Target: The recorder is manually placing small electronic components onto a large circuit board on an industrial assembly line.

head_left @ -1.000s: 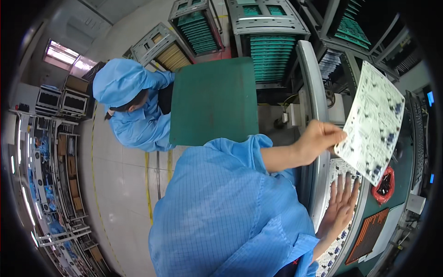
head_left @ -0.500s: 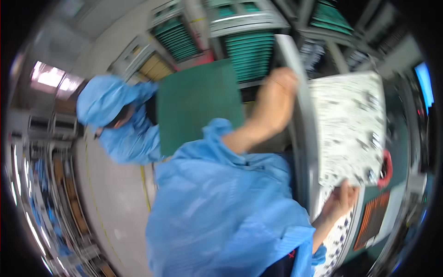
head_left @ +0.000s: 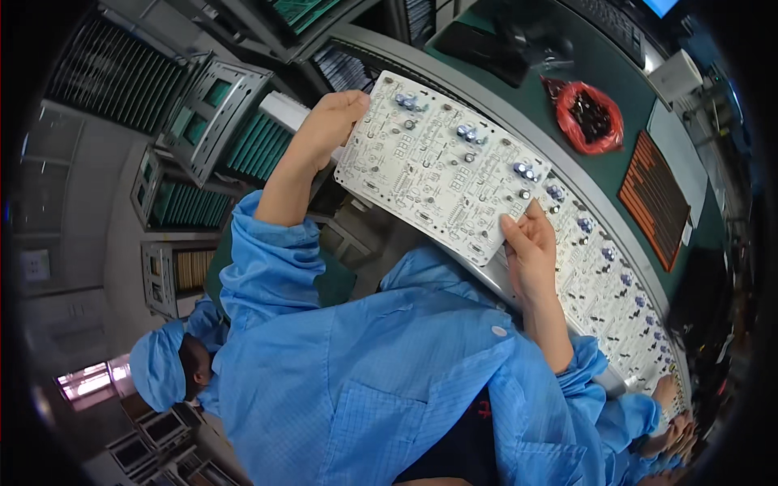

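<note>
A white circuit board [head_left: 429,174] with blue-and-silver parts and small black components is held up at a tilt between my two hands. My left hand [head_left: 334,125] is closed on its far left edge, thumb and fingers pinching the rim. At its near right corner, my right hand [head_left: 531,247] grips the edge with the thumb on top. More populated white boards [head_left: 600,283] lie in a row along the curved rail on my right, partly covered by the held board.
A red plastic bag [head_left: 587,121] of small dark parts sits on the green bench, near an orange-brown slotted tray [head_left: 655,198]. Racks of green boards [head_left: 255,146] stand at the left. Another person's hands [head_left: 668,433] work at the lower right; a person in a blue cap [head_left: 160,364] is at lower left.
My left hand, empty and apart from the board before, now grips its left edge. The board is turned and raised in both hands. The whole view has swung round.
</note>
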Available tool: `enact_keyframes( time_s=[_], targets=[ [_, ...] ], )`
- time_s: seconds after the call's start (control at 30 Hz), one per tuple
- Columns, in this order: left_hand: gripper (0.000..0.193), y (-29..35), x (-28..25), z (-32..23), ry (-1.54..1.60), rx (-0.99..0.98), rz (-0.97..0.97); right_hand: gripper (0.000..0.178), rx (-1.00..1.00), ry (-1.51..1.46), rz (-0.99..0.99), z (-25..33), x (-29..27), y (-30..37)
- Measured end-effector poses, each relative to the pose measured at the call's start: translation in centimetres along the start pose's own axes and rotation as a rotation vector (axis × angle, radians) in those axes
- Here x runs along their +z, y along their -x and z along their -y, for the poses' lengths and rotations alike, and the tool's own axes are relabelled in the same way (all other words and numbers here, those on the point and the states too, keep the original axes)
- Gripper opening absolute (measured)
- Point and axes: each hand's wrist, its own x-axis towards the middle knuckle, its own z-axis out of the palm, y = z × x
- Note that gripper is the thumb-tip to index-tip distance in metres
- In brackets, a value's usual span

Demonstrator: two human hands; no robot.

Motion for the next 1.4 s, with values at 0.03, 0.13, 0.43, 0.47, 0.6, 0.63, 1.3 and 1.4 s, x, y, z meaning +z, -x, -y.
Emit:
enact_keyframes(
  time_s=[0.03,0.13,0.43,0.47,0.6,0.63,1.3,1.4],
  targets=[
    [0.035,-0.6,-0.2,0.7,0.022,0.018,0.014,0.051,0.003,0.033,0.014,-0.1,-0.1,-0.1],
    [0.031,-3.6,-1.3,2.4,-0.066,0.138,-0.136,0.054,0.007,0.093,0.038,0.1,-0.4,0.2],
    [0.034,-11.2,-6.4,2.0,-0.374,0.127,-0.393,0.051,-0.465,0.289,-0.307,5.7,-5.7,2.9],
    [0.034,-11.4,-6.1,2.0,-0.372,0.114,-0.377,0.051,-0.463,0.288,-0.318,5.8,-6.3,3.1],
    [0.036,-12.2,-5.3,2.3,-0.374,0.081,-0.336,0.050,-0.436,0.204,-0.369,5.6,-8.1,3.5],
    [0.036,-12.4,-5.2,2.5,-0.379,0.077,-0.330,0.050,-0.437,0.193,-0.384,5.5,-8.3,3.6],
    [0.036,-13.6,-2.9,4.9,-0.434,0.119,-0.322,0.048,-0.449,0.195,-0.376,5.4,-9.3,3.6],
    [0.036,-13.2,-2.6,4.7,-0.444,0.109,-0.310,0.050,-0.454,0.210,-0.352,5.3,-9.2,3.9]
  ],
)
